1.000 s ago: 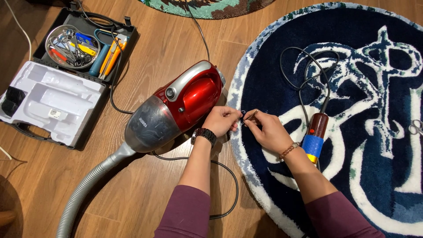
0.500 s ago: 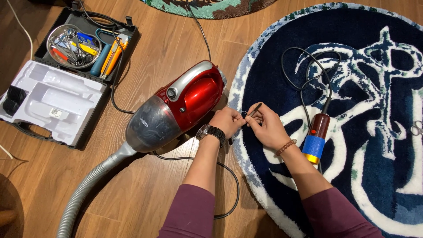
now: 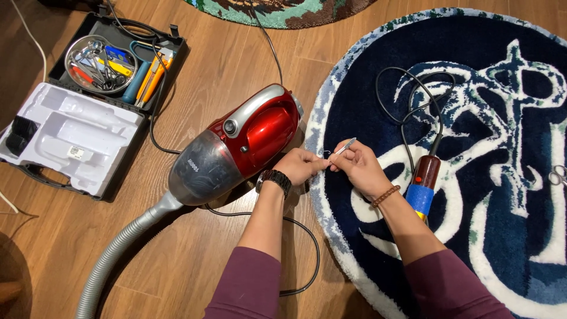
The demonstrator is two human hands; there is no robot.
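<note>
Right hand [image 3: 359,168] pinches thin tool [image 3: 345,146] above round rug [image 3: 472,88], wood floor [image 3: 195,254].

Home rug-making workspace on a wood plank floor [image 3: 224,65]: tufted round rug [image 3: 472,195], red canister vacuum [image 3: 236,147], open tool case [image 3: 88,106], corded hand tool [image 3: 424,183].

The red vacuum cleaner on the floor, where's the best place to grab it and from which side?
Probably the silver handle arching over the top of the red vacuum cleaner. It forms an open loop above the body, so fingers can hook under it from above. The body lies flat on the wood floor, hose trailing from the grey end, so expect drag there.
</note>
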